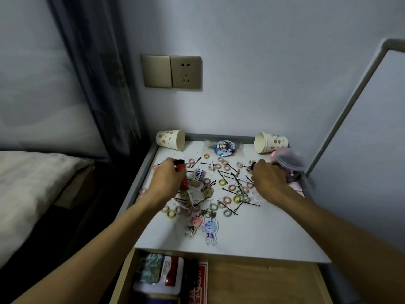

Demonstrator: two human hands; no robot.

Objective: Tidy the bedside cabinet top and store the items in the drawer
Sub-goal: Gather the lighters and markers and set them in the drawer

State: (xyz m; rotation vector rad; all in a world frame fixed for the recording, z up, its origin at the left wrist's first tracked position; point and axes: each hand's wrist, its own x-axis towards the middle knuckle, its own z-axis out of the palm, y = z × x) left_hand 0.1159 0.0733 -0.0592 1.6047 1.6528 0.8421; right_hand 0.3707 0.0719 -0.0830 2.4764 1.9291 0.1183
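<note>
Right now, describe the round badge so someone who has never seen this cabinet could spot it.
Find the wall socket; below it, along the back edge of the cabinet top, a left cup and a right cup lie tipped over. The badge lies between them, the only blue disc, bigger than the hair rings nearby.

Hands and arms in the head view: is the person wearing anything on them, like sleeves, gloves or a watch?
Nothing shows. Both forearms are bare to the frame edge, no sleeves. The left hand and right hand are gloveless, and neither wrist carries a watch or bracelet. Rings: too blurred to tell.
</note>
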